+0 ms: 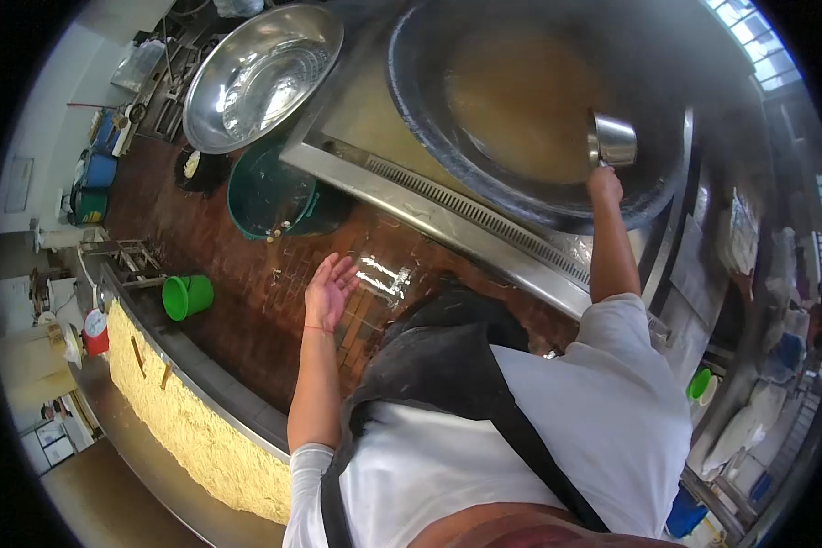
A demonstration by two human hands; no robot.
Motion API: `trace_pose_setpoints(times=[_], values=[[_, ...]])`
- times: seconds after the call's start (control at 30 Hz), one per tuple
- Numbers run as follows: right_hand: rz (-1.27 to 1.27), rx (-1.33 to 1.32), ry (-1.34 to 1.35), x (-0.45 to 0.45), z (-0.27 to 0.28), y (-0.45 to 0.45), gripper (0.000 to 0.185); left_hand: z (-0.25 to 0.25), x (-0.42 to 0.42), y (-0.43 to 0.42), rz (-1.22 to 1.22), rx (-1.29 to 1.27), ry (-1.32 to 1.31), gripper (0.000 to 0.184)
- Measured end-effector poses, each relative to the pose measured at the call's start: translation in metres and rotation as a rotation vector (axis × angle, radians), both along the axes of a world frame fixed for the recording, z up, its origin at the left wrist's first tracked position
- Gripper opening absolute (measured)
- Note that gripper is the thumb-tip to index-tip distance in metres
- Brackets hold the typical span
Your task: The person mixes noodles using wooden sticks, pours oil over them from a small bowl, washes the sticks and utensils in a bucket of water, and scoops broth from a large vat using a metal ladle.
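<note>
My right hand (604, 184) is closed around the handle of a metal dipper pot (616, 141), which is tilted on its side. The pot is over the near right part of a huge dark cauldron (457, 175), close to its inner wall. Cloudy brown liquid (521, 96) fills the bottom of the cauldron, with steam hazing the far side. My left hand (331, 292) hangs in the air above the floor, fingers spread and palm up, holding nothing. Nearest to it is a large dark green tub (247, 196).
A wide steel bowl (210, 110) rests tilted near the tub. The steel stove edge (429, 205) runs in front of me. A bright green bucket (188, 298) stands by a long trough of yellow crumbly material (192, 438) at left. The red tiled floor (274, 320) looks wet.
</note>
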State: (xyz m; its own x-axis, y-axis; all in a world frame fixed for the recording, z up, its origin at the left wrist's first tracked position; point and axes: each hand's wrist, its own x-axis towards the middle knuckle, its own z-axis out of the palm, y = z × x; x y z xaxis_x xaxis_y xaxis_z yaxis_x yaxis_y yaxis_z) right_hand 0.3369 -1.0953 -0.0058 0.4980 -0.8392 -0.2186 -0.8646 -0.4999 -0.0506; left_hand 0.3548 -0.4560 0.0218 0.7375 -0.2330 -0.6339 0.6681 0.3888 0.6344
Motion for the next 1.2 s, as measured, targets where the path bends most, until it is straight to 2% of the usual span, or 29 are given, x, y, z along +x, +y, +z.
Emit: trace_pose_setpoints(times=[0.07, 0.17, 0.27, 0.33, 0.4, 0.47, 0.5, 0.6, 0.63, 0.7, 0.83, 0.93, 1.03, 1.2], values=[[-0.018, 0.025, -0.006, -0.005, -0.008, -0.008, 0.039, 0.0, 0.005, -0.006, -0.001, -0.007, 0.007, 0.049], [0.008, 0.052, 0.02, -0.002, -0.056, -0.02, 0.038, -0.005, 0.011, -0.008, -0.02, -0.014, 0.004, 0.047], [0.06, 0.202, 0.032, 0.025, -0.099, -0.014, 0.04, -0.002, 0.013, -0.012, -0.025, 0.013, 0.009, 0.049], [0.137, 0.264, -0.031, 0.052, -0.182, -0.024, 0.038, 0.001, 0.013, -0.014, -0.026, 0.029, 0.007, 0.05], [0.337, 0.401, 0.248, 0.079, -0.122, 0.021, 0.033, 0.0, 0.01, -0.012, -0.03, 0.033, -0.003, 0.051], [0.297, 0.49, 0.144, 0.099, -0.12, 0.041, 0.014, -0.003, 0.006, -0.01, -0.024, 0.029, 0.003, 0.052], [0.276, 0.533, 0.091, 0.106, -0.122, 0.043, 0.019, -0.005, 0.004, -0.009, -0.02, 0.026, 0.006, 0.052], [0.031, 1.027, -0.266, 0.11, -0.12, 0.05, 0.01, -0.008, -0.003, -0.006, -0.015, 0.041, 0.017, 0.051], [-0.044, 1.1, -0.34, 0.108, -0.117, 0.052, 0.01, -0.008, -0.005, -0.006, -0.019, 0.04, 0.015, 0.051], [-0.197, 1.244, -0.494, 0.093, -0.072, 0.081, 0.015, -0.007, -0.006, -0.003, -0.027, 0.04, 0.007, 0.052], [-0.202, 1.417, -0.579, 0.08, -0.044, 0.114, 0.013, 0.003, -0.006, 0.001, -0.019, 0.058, -0.01, 0.055], [-0.148, 1.524, -0.601, 0.071, -0.022, 0.13, 0.013, 0.01, -0.005, 0.004, 0.001, 0.058, -0.023, 0.054], [-0.049, 1.52, -0.628, 0.064, 0.014, 0.158, 0.012, 0.015, -0.008, 0.01, 0.011, 0.043, -0.026, 0.052], [0.113, 1.365, -0.624, 0.068, 0.053, 0.197, 0.012, 0.016, -0.016, 0.019, -0.007, 0.061, -0.045, 0.057]])
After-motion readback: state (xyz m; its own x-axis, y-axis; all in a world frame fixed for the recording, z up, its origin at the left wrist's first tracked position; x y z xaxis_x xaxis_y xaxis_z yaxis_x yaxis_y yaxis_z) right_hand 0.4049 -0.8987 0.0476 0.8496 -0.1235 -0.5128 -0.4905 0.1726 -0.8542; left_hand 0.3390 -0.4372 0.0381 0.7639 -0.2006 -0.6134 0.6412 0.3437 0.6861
